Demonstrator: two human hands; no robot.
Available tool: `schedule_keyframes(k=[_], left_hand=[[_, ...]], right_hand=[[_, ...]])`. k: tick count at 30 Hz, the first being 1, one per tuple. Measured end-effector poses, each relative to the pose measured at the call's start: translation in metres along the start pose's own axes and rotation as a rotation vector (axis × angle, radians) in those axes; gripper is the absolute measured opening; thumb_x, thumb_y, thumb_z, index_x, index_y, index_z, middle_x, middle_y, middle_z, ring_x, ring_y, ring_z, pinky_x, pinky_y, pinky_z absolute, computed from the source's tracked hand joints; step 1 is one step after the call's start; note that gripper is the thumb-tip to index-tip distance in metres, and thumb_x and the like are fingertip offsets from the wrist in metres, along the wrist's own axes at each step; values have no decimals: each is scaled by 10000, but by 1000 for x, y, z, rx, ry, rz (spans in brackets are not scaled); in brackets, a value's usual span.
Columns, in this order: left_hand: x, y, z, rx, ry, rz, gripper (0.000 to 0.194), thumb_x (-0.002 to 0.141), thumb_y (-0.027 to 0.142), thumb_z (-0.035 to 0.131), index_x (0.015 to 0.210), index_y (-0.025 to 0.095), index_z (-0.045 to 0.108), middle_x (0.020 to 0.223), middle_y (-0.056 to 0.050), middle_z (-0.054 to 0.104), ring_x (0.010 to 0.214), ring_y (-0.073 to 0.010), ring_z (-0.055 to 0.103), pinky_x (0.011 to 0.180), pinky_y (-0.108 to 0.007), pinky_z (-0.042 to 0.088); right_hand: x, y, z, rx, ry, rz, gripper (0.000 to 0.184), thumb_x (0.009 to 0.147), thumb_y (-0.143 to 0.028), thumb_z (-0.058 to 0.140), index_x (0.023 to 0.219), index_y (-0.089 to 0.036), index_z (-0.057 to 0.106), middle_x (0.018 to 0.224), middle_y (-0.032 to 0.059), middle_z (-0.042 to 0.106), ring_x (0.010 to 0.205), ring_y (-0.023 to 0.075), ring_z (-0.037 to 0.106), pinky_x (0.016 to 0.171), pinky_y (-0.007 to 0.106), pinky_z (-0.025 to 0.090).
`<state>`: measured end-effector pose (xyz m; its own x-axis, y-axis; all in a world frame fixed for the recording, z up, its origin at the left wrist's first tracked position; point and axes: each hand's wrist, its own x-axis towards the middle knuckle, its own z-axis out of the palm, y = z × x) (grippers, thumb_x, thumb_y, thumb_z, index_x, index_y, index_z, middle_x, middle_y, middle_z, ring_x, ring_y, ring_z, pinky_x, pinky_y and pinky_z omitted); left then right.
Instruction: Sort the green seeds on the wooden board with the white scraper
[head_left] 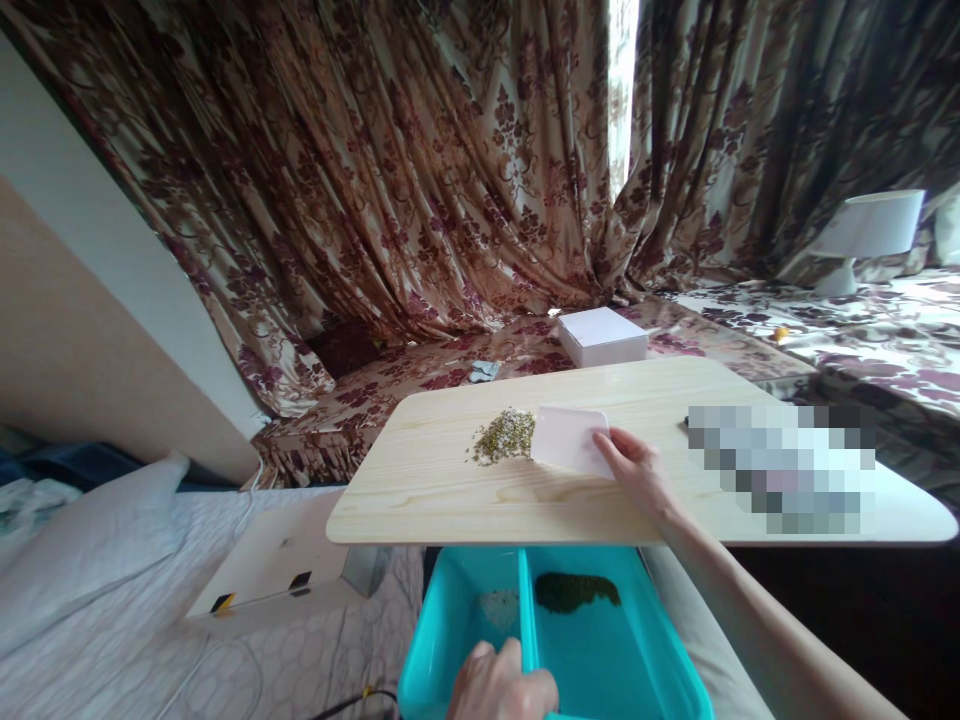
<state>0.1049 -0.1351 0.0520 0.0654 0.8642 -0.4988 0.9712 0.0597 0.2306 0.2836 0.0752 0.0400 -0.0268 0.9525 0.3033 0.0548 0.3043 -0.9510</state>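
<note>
My right hand [639, 472] rests on the light wooden board [450, 490] and grips a white plastic scraper card [568, 440] by its right edge. The card's left edge touches a small pile of greenish-yellow grains [504, 437]. My left hand [501, 686] is closed over the near rim and middle divider of a turquoise two-compartment tray [450, 620] below the board's front edge. The tray's right compartment holds dark green grains [576, 591]; its left compartment holds a few pale grains [498, 606].
A white box [602, 336] sits behind the board on floral fabric. A white lamp [866, 235] stands at the far right. A flat white device [285, 560] with a cable lies on the bed at the left. Patterned curtains hang behind. A blurred patch covers the board's right end.
</note>
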Motion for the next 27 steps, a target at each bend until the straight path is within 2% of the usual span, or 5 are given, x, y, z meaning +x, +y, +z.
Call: schedule_keyframes(k=[4,8,27], left_hand=[[0,-1,-3,-25,-37,12,240,786,435,527,901,273,661,972,-60,550,954,-274,493,781,-358,369],[-3,-1,-5,-43,-35,-4,253,731,387,600,951,274,652,1016,-56,544,986,-278,477,842,-383,363],[-15,3,-10,-78,35,10,183,771,326,549,909,256,645,1025,-47,557,1014,-253,478,899,-363,351]], right_hand=[[-1,1,0,-3,-3,-1,363,719,-530,593,735,-172,651,656,31,649,584,162,570,486,237,440],[0,2,0,-22,12,-10,350,730,-512,585,746,-170,654,660,26,646,581,157,564,491,235,428],[-4,-4,1,3,-8,7,308,723,-468,613,750,-169,678,664,17,641,580,146,544,500,225,415]])
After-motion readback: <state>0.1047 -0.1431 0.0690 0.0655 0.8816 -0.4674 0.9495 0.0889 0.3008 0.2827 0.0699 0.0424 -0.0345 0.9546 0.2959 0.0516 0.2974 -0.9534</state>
